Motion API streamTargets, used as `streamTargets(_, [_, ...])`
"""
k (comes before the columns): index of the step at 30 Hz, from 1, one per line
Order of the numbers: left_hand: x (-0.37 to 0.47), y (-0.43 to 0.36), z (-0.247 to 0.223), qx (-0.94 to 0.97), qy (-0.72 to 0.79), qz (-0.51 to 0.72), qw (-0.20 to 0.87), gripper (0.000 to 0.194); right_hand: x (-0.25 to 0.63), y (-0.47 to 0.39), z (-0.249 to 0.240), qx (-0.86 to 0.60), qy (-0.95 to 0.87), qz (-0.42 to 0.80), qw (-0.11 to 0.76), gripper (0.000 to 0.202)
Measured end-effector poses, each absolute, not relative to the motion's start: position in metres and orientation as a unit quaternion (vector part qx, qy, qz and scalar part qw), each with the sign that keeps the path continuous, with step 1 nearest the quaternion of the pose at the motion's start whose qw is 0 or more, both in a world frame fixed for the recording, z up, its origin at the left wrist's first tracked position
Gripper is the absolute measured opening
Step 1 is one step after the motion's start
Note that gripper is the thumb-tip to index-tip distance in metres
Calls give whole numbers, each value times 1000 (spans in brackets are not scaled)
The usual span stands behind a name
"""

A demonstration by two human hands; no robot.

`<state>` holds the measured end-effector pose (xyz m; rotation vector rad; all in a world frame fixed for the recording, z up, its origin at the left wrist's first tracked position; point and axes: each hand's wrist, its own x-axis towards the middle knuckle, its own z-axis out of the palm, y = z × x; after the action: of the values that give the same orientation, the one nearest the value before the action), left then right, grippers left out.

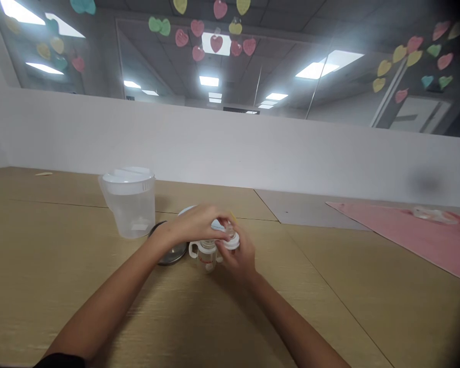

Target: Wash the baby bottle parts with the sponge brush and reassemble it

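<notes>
Item one: white collar with a clear tip, held up between my two hands, just above and to the right of the bottle, apart from the table.
Item two: my left hand, thumb and fingers closed in a pinch at the clear tip; some fingers are hidden.
Item three: my right hand, curled in around the collar's edge, thumb and fingers nearly closed on it.
Item four: clear bottle, upright on the table, fitted with white side handles, red marking on its front; its top is partly behind my left hand.
Item five: dark-rimmed round dish, metallic, left of the bottle.
Item six: pale blue object, mostly hidden behind my left hand.
Item seven: translucent pitcher, white-lidded, upright, farther left.
Item eight: pink cloth, far right, bearing a clear plastic item.
Setting: wood-toned table, white wall behind, heart-shaped stickers on the glass above.
</notes>
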<state>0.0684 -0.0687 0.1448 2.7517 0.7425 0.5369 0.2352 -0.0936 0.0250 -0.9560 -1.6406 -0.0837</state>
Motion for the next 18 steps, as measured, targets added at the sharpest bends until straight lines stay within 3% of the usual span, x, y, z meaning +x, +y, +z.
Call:
streamTargets(4, [48,-55,143,917,355,129,126,73,236,-91,24,-441,-588,107,670,32])
streamTargets(9, [47,-42,127,897,420,-41,133,99,240,-84,26,-436,-524,193,705,33])
streamTargets(13, [64,-35,115,920,369,-29,126,88,240,-83,29,-455,-544,170,684,37])
streamTargets(18, [72,-27,107,940,272,28,202,81,237,-85,28,-461,-604,145,634,46])
